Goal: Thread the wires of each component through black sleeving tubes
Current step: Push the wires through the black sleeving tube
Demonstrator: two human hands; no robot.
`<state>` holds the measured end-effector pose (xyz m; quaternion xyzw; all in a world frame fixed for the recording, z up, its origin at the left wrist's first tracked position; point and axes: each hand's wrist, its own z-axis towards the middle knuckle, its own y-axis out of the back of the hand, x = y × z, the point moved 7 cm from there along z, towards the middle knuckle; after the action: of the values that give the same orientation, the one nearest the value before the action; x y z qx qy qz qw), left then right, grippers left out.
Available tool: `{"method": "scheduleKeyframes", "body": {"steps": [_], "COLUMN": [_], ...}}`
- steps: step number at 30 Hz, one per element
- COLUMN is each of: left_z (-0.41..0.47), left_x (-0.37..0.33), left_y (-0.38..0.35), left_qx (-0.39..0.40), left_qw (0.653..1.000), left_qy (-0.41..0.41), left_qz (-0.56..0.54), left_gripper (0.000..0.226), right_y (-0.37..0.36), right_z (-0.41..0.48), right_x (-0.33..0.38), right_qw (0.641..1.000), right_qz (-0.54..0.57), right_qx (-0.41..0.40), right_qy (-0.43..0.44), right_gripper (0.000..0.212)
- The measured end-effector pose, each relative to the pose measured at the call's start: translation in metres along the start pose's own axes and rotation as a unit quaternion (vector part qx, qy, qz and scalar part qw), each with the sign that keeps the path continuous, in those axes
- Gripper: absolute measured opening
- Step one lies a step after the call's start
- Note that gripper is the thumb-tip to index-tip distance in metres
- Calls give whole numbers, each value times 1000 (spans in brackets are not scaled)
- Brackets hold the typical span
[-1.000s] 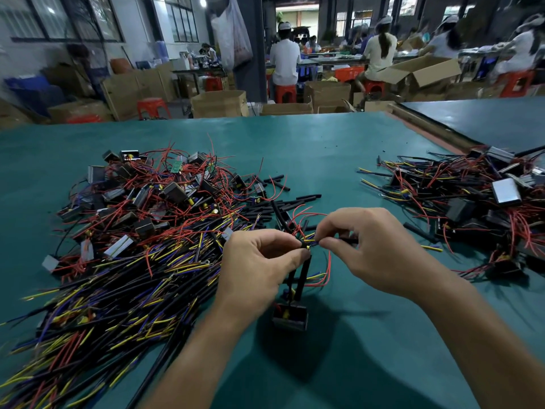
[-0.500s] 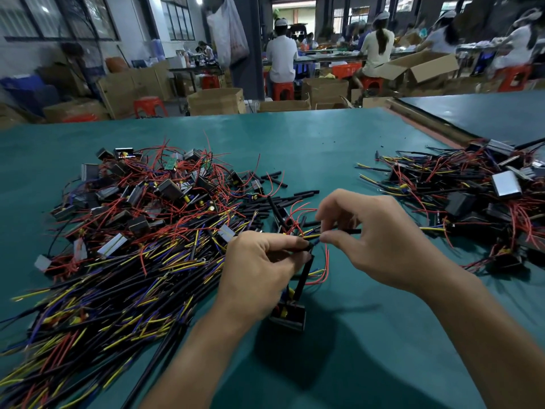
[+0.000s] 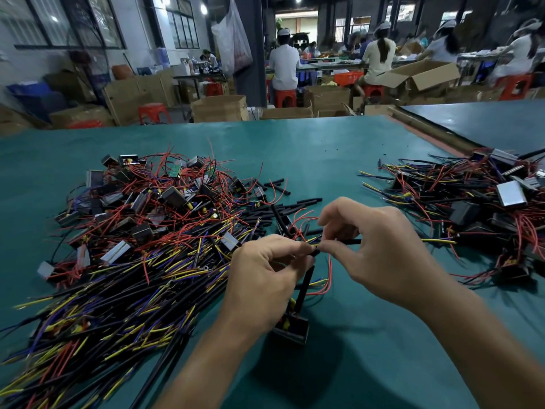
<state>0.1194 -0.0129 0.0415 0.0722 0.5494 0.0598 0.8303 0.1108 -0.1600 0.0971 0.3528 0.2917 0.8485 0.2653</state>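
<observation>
A small black component point(image 3: 292, 330) hangs just above the green table point(image 3: 324, 160), its red, yellow and blue wires rising to my hands. My left hand point(image 3: 262, 278) pinches the wires of this component near their tips. My right hand point(image 3: 374, 246) pinches a short black sleeving tube point(image 3: 349, 241) that points left at those wire tips. One longer black sleeve point(image 3: 305, 283) runs down from my left hand to the component. Loose black sleeving tubes point(image 3: 295, 206) lie behind my hands.
A big heap of components with red, yellow and blue wires point(image 3: 132, 246) covers the left of the table. A second heap point(image 3: 477, 214) lies at the right. Beyond the table stand cardboard boxes point(image 3: 219, 107), red stools and seated people.
Both hands have stayed together over the component. My right hand has shifted slightly, bringing the short tube onto the wire tips held by my left hand.
</observation>
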Motion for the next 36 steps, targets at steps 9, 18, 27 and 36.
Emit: {"method": "scheduleKeyframes", "body": {"steps": [9, 18, 27, 36], "left_z": [-1, -1, 3, 0], "left_x": [7, -5, 9, 9], "left_y": [-2, -2, 16, 6], "left_qx": [-10, -35, -116, -58], "left_qw": [1000, 992, 990, 994], "left_qy": [28, -46, 65, 76], "left_qz": [-7, 109, 54, 59], "left_gripper": [13, 7, 8, 0], "right_y": [-3, -2, -50, -24], "right_z": [-1, 2, -34, -1], "right_x": [5, -1, -31, -46], "right_qw": [1000, 999, 837, 884], "right_qz": [-5, 10, 227, 370], "right_qx": [25, 22, 369, 4], "right_qy": [6, -42, -335, -285], "right_gripper": [17, 16, 45, 19]}}
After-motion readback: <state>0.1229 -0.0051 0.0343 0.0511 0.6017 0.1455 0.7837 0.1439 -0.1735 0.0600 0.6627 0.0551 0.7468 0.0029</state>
